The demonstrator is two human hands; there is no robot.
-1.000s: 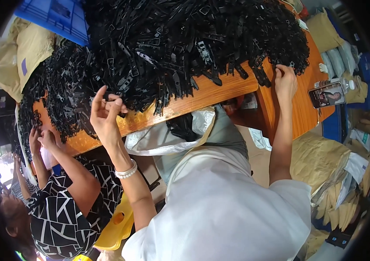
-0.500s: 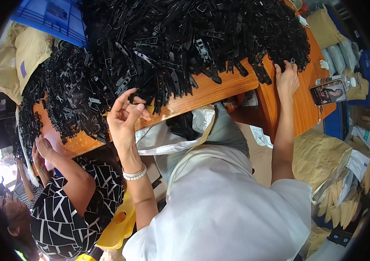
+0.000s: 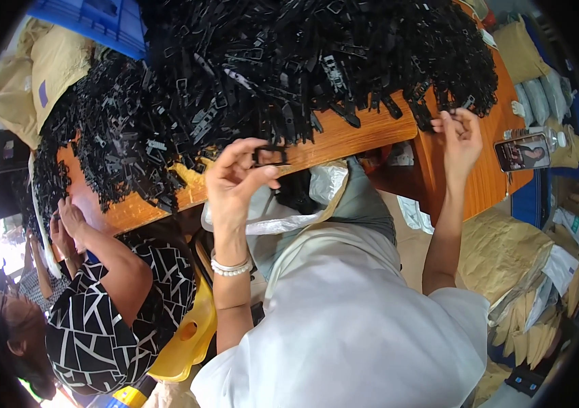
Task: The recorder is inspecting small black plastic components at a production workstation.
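Observation:
My left hand (image 3: 238, 180), with a white bead bracelet at the wrist, pinches a small black plastic frame-shaped piece (image 3: 270, 156) between thumb and fingers, just above the table's near edge. On the right, my right hand (image 3: 463, 139) is raised over the table with thumb and fingertips drawn together. A bit of something small and dark shows at those fingertips, too small to name. Beyond both hands spreads a big heap of black plastic clips and buckle-like parts (image 3: 289, 61). Several loose clips lie at the heap's near edge, between my hands.
The wooden table (image 3: 364, 136) carries the heap. An open pale sack (image 3: 283, 223) rests at my lap. A phone (image 3: 522, 152) stands at the right. Another person's hands (image 3: 70, 221) work at the left, by a yellow chair (image 3: 191, 333). A blue crate (image 3: 109, 20) sits far left.
My left hand has moved right, away from the heap's edge, and the black frame piece now shows clearly. My right hand has drawn back from the right end of the heap, fingers pinched.

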